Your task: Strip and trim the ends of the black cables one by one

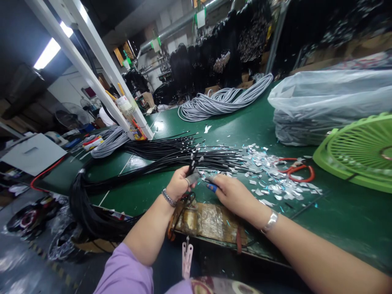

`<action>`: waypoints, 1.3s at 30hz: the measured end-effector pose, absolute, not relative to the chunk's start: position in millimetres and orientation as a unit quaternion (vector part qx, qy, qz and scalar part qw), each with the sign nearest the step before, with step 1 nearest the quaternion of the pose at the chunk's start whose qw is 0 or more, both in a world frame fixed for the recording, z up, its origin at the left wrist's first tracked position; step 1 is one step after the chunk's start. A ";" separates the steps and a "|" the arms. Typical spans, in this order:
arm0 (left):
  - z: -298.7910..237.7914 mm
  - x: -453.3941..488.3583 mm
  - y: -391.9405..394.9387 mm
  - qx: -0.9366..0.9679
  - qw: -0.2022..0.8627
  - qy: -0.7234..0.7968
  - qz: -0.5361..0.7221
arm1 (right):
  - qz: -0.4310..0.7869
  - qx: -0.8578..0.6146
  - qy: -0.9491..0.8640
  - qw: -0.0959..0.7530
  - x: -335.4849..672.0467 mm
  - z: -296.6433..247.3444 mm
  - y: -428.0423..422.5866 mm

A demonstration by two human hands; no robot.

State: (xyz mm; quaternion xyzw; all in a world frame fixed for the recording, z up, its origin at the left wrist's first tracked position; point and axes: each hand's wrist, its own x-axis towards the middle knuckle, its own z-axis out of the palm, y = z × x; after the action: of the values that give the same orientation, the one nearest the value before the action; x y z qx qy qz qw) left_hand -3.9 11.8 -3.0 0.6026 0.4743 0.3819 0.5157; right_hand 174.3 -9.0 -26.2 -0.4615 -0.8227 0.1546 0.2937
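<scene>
My left hand (181, 181) is closed around a few short-looking black cable ends (192, 161) that stick up past the thumb, which wears a grey finger cot. Close to its right, my right hand (228, 190) has its fingers pinched together, with blue and grey coverings on the fingertips. What those fingers pinch is too small to make out. Just beyond both hands, a long bundle of black cables (159, 163) lies across the green table (346, 212), its stripped tips pointing right. Below the hands, a tape-wrapped block (211, 220) sits at the table's near edge.
Foil and blue scraps (275, 179) are strewn to the right, beside red-handled scissors (298, 171). A green fan (361, 151) and a plastic bag of grey cable (330, 106) stand farther right. Coiled grey cable (220, 104) lies behind. A white post (110, 69) rises at left.
</scene>
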 end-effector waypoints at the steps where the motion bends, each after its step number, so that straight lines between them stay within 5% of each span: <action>1: -2.6 -3.8 11.9 0.595 0.514 0.479 0.390 | 0.170 -0.465 -0.814 0.303 175.0 -25.5 -8.3; 7: -3.7 -2.7 10.8 0.624 0.512 0.465 0.363 | 0.417 -0.426 -0.683 0.422 177.3 -21.6 -1.9; 11: -5.7 -4.5 10.9 0.644 0.528 0.447 0.328 | 0.471 -0.395 -0.651 0.446 171.7 -27.6 0.4; 19: -5.5 -6.7 10.8 0.646 0.561 0.425 0.296 | 0.240 -0.462 -0.755 0.397 167.8 -36.7 -1.7; 31: -6.9 -4.3 11.4 0.639 0.536 0.449 0.320 | 0.083 -0.480 -0.766 0.420 170.8 -32.2 -7.2; 35: -8.2 -5.0 11.8 0.646 0.530 0.453 0.310 | 0.187 -0.459 -0.757 0.425 172.7 -29.5 -2.9; 39: -7.4 -5.5 12.5 0.642 0.544 0.445 0.305 | 0.474 -0.420 -0.644 0.430 173.0 -27.9 2.1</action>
State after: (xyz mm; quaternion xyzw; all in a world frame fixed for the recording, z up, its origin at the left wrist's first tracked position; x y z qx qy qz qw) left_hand -5.5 12.5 -7.4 0.6421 0.4455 0.3052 0.5442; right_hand 173.0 2.1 -27.9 -0.4198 -0.6437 0.4742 0.4295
